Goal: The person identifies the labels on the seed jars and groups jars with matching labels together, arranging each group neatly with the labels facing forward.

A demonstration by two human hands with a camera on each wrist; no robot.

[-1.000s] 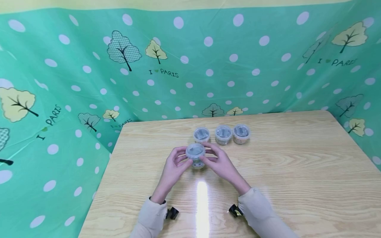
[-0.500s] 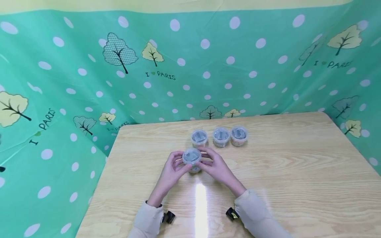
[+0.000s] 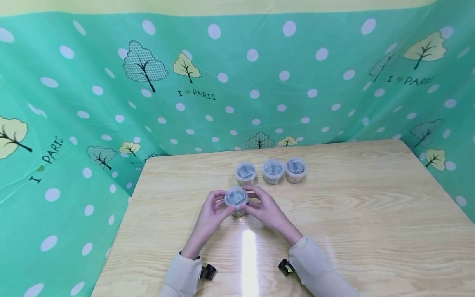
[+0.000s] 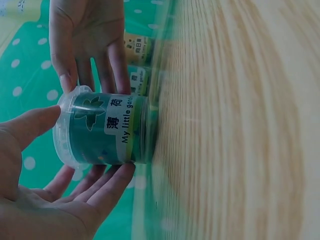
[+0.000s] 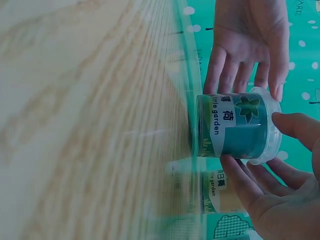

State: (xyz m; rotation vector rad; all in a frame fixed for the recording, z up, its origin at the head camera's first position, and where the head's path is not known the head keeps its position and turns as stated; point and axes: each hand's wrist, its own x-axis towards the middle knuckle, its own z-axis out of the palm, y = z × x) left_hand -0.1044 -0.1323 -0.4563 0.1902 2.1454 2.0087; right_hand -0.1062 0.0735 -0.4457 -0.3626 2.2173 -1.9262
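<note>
A small clear plastic cup point(image 3: 236, 197) with a lid is held upright between both hands, its base close over the table. Its green label point(image 4: 95, 127) carries a leaf picture and the words "My little garden". The left hand point(image 3: 212, 212) grips the cup from the left, thumb point(image 4: 37, 122) at the lid rim and fingers along the far side. From the right, the right hand point(image 3: 265, 208) grips it too, with its thumb point(image 5: 295, 125) at the lid. Behind it stands another lidded cup point(image 3: 246, 171), with an orange-toned label point(image 5: 230, 195) in the right wrist view.
To the right of that cup, two more lidded cups point(image 3: 273, 170) point(image 3: 295, 169) stand side by side on the wooden table point(image 3: 352, 214). A green dotted cloth point(image 3: 219, 82) hangs behind and at both sides of the table.
Both hands have lowered the cup and brought it slightly nearer the person, away from the back cups. The head view has also shifted a little.
</note>
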